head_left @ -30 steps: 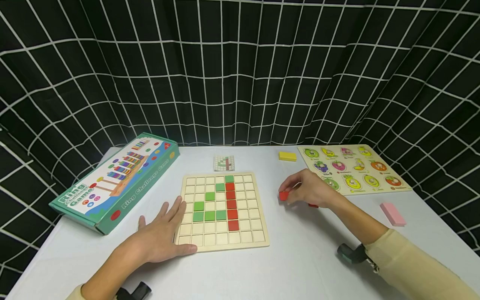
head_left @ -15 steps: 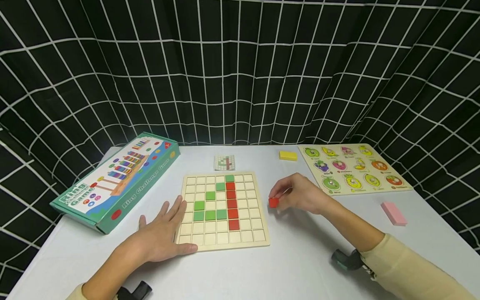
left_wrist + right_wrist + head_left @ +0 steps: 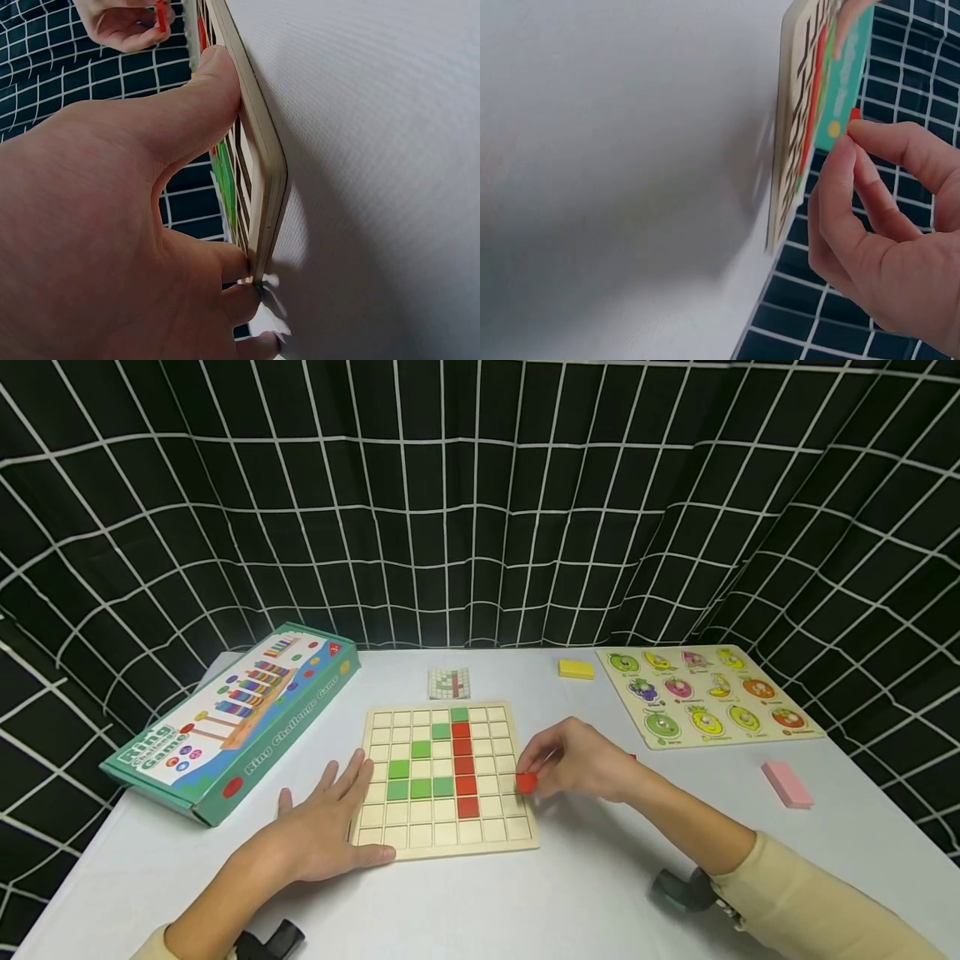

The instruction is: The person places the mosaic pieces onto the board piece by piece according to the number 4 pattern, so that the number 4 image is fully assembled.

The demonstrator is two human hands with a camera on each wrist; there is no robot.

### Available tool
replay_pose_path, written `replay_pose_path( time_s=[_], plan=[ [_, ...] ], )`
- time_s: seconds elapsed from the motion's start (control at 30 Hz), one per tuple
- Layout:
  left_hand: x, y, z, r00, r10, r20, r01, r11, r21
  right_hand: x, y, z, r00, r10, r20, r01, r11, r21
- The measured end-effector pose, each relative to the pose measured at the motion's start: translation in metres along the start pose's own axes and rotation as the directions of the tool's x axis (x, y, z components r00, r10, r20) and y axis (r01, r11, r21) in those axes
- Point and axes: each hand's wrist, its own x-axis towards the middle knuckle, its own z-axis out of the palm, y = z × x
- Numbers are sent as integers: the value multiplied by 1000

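A wooden grid board (image 3: 480, 833) lies on the table, with several green tiles (image 3: 422, 749) in a stepped outline and a column of red tiles (image 3: 465, 766) set in its squares. My left hand (image 3: 315, 831) rests at the board's left edge, fingers spread straight; in the left wrist view its thumb lies on the front rim. My right hand (image 3: 581, 762) pinches a small red square tile (image 3: 527, 782) between thumb and fingertips, over the board's right edge. In the right wrist view only a corner of that tile shows past the fingertips.
A small pattern card (image 3: 448, 683) lies behind the board. At the left is a green game box (image 3: 232, 722). A yellow block (image 3: 576, 670), a fruit puzzle board (image 3: 708, 697) and a pink block (image 3: 787, 785) lie on the right. A bit of red (image 3: 633, 757) shows behind the right wrist.
My right hand has carried the red tile leftward and nearer, from the table right of the board to over its right edge. My left hand has stayed in place.
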Motion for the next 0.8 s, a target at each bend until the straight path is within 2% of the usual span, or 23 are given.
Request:
replay_pose_path(
  time_s=[0.17,0.43,0.8],
  plan=[
    [-1,0,0,1000,0,0,0,1000,-1,1,-6,7,1000,-12,23,12,1000,6],
    [0,0,0,1000,1,-1,-1,1000,-3,4,-13,20,998,17,59,-17,1000,11],
    [0,-1,-1,1000,-3,7,3,1000,-1,6,-20,32,994,-21,110,21,1000,0]
  ],
)
